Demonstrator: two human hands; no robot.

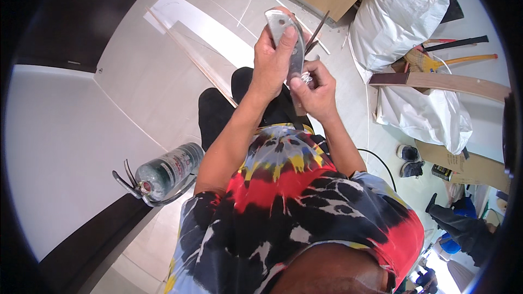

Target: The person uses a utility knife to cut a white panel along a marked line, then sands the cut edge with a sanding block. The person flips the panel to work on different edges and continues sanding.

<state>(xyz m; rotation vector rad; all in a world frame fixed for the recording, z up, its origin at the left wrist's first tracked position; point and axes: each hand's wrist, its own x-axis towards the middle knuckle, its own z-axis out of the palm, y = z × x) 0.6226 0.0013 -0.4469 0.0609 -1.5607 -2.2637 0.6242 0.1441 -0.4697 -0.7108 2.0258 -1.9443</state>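
Note:
In front of my body I hold up a long, curved silver-grey metal piece with a round hole near its upper end; I cannot tell its exact kind. My left hand is closed round its upper part, the thumb pressed flat on its face. Lower down, my right hand is closed at its lower part, with the thumb bent in. A small bunch of thin white curled strands shows between the right thumb and fingers. Beyond the hands a dark, narrow pointed strip sticks up; whether it is held is hidden.
A long white panel and thin strips lie on the tiled floor ahead. A fire extinguisher stands at my left. To the right are stuffed white sacks, a curved wooden strip, shoes and a can.

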